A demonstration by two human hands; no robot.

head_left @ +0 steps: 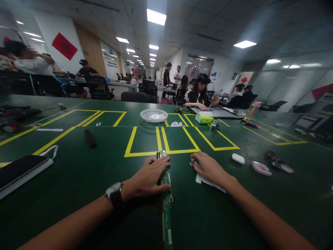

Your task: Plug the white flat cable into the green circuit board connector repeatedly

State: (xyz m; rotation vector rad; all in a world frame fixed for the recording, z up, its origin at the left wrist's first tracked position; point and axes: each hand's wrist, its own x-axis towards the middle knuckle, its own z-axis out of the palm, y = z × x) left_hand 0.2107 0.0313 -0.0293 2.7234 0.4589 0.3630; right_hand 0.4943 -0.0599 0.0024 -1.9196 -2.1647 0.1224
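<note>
A long, narrow green circuit board (167,208) lies lengthwise in front of me, with brownish strips along its left edge. My left hand (148,177) rests across its upper part, fingers stretched over the board and thumb apart, covering a section of it. To the right of the board, my right hand (208,166) is closed, its fingertips pinching a crumpled white tissue (201,178). Part of that tissue spreads out flat beneath the palm and wrist. The right hand is apart from the board.
A white plastic basket (154,116) stands beyond yellow tape outlines on the green table (109,166). On the right are a white case (238,158) and a pink-and-white case (261,168). A dark device (23,170) lies left. A co-worker (199,92) sits opposite.
</note>
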